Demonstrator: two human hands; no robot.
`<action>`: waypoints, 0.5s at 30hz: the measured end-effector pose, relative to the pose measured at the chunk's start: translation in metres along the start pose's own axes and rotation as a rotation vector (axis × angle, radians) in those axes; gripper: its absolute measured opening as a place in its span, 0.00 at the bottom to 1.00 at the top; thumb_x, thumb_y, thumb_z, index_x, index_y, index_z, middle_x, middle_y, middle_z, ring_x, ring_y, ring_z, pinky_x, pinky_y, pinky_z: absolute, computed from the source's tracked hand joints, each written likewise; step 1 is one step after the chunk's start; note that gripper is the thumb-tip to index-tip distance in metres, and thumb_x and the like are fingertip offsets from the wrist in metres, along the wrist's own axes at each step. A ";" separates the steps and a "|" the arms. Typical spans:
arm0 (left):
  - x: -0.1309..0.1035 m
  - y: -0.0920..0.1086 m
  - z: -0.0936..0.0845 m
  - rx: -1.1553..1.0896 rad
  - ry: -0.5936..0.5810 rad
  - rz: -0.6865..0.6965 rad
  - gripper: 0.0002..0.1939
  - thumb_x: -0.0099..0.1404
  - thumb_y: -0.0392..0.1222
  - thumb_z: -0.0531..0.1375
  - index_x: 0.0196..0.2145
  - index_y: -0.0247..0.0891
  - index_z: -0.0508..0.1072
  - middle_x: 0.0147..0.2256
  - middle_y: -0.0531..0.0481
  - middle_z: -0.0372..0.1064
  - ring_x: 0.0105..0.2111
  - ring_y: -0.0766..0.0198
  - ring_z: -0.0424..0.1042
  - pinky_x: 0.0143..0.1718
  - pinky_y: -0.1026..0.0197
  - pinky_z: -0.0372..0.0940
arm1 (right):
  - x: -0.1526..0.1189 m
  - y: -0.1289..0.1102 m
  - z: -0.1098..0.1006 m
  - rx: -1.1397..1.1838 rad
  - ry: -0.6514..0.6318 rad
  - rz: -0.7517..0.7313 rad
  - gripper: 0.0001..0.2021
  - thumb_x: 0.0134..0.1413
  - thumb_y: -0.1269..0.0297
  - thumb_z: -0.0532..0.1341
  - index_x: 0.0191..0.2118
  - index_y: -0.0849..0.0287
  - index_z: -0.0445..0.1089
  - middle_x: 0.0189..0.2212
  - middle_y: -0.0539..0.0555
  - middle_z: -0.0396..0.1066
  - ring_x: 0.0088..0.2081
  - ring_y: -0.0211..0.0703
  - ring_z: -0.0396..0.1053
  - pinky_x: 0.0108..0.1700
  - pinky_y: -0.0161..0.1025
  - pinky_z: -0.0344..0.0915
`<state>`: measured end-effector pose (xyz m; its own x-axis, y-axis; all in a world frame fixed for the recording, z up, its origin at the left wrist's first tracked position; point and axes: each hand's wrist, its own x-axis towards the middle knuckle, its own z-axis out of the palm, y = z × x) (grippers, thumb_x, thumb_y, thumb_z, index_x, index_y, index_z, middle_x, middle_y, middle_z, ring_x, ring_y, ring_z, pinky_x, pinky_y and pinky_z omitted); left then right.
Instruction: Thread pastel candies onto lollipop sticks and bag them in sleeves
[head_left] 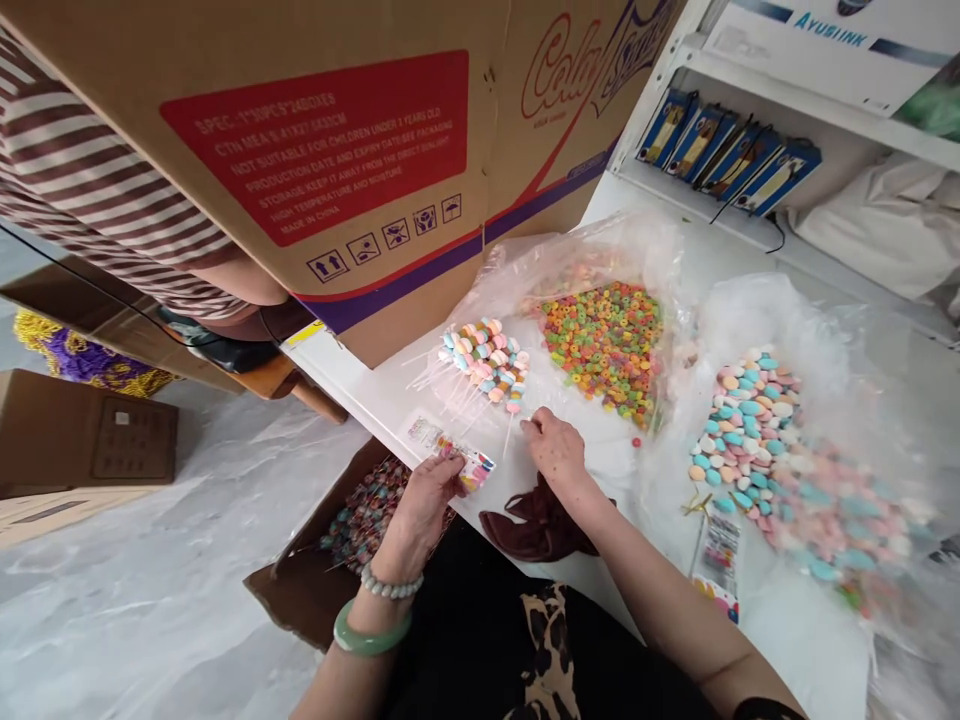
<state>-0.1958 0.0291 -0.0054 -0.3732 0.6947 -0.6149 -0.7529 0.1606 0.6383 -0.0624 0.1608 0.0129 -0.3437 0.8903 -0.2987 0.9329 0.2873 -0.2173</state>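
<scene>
The packet [478, 470], clear with colourful print too small to read, is at the table's [386, 400] near edge, partly covered by the left hand [421, 505] pinching it. The right hand [559, 452] is beside a white stick [509, 436]; its grip cannot be told. Beyond, pastel candy skewers [487, 358] overlap. The carton [420, 290] is cut off above.

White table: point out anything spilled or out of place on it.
One small red candy lies apart from the heap of multicoloured ring-shaped candies, so it looks like a stray. The dark brown cloth sits crumpled at the front of the white table, perhaps just set aside.
</scene>
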 end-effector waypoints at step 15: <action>-0.001 0.013 0.015 0.031 -0.005 0.104 0.21 0.40 0.48 0.74 0.28 0.31 0.77 0.24 0.49 0.73 0.22 0.69 0.69 0.26 0.66 0.64 | -0.010 0.053 0.000 0.815 0.061 0.086 0.11 0.55 0.59 0.53 0.28 0.56 0.68 0.17 0.46 0.63 0.19 0.38 0.60 0.25 0.35 0.55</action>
<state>-0.1972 0.0414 0.0107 -0.4453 0.7123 -0.5425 -0.6932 0.1093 0.7124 -0.0094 0.1668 0.0041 -0.2463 0.9217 -0.2996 0.5771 -0.1088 -0.8094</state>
